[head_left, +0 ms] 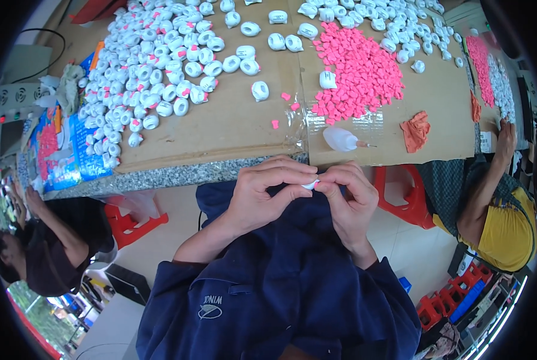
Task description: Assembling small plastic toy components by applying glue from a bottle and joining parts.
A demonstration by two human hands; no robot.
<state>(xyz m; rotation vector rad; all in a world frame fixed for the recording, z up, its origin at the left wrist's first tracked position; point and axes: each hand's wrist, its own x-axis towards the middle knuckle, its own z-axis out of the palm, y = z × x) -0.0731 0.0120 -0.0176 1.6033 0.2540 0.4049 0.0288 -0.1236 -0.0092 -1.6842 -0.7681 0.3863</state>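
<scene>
At the near edge of the table, my left hand (pixel 261 191) pinches a small white plastic part (pixel 309 185) between thumb and fingertips. Against its right side, my right hand (pixel 351 195) is closed, with a bit of pink showing at its fingertips; most of that pink piece is hidden. Just beyond the hands lies a translucent squeeze bottle (pixel 339 139) with a thin needle tip pointing right. Farther back is a heap of small pink pieces (pixel 367 78), one white part resting on it.
A large spread of white ring-like parts (pixel 154 69), several bearing pink pieces, covers the left of the cardboard (pixel 220 129). More white parts (pixel 394 21) lie back right. An orange cloth (pixel 415 131) sits at right. Red stools (pixel 409 198) and co-workers flank me.
</scene>
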